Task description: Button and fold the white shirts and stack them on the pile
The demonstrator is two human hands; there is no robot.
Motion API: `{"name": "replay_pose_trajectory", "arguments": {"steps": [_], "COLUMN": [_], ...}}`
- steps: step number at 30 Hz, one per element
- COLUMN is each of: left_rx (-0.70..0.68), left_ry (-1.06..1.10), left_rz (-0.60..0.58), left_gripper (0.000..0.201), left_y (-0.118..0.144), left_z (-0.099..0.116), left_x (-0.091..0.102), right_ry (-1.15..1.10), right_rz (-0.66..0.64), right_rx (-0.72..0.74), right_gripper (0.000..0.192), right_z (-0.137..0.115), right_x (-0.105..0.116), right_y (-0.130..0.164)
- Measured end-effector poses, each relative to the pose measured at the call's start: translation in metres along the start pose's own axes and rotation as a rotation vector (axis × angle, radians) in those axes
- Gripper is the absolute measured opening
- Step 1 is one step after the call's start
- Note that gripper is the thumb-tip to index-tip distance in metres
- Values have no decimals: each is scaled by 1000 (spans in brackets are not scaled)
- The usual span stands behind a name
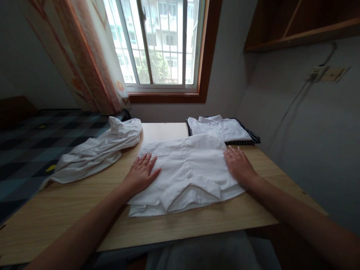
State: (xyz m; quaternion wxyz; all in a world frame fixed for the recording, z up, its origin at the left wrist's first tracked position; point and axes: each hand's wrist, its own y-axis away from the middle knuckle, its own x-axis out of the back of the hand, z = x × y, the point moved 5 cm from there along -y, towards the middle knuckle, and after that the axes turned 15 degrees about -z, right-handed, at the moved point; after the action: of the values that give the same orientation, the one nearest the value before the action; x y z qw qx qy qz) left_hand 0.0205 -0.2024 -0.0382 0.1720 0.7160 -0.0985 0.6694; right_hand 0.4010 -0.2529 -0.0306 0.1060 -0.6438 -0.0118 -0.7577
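A folded white shirt (pixel 187 172) lies on the wooden table (pixel 70 210), its collar toward me and a row of buttons down the middle. My left hand (pixel 141 173) rests flat on the shirt's left edge, fingers spread. On the shirt's right edge my right hand (pixel 238 165) lies palm down. Neither hand grips the cloth.
A crumpled white garment (pixel 104 148) sprawls over the table's left side. At the far edge sits a stack of folded clothes (pixel 222 129), white on top of dark striped cloth. A window and curtain stand behind; a wall with a socket runs along the right. A bed lies left.
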Motion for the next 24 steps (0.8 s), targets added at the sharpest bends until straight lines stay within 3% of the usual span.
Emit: {"name": "replay_pose_trajectory", "arguments": {"steps": [5, 9, 13, 16, 21, 24], "left_rx": [-64, -229, -217, -191, -221, -265], "left_ry": [6, 17, 105, 100, 99, 111], "left_rz": [83, 163, 3, -95, -112, -41], "left_gripper": [63, 49, 57, 67, 72, 74], "left_y": [2, 20, 35, 39, 39, 41], "left_z": [0, 25, 52, 61, 58, 57], "left_x": [15, 26, 14, 6, 4, 8], "right_ry": [-270, -395, -427, -427, -420, -408], "right_rz": [-66, -172, -210, -214, -221, -226], "right_rx": [204, 250, 241, 235, 174, 112], "right_gripper": [48, 47, 47, 48, 49, 50], "right_z": [-81, -128, -136, -133, -132, -126], "right_x": [25, 22, 13, 10, 9, 7], "right_y": [-4, -3, -3, -3, -1, 2]}}
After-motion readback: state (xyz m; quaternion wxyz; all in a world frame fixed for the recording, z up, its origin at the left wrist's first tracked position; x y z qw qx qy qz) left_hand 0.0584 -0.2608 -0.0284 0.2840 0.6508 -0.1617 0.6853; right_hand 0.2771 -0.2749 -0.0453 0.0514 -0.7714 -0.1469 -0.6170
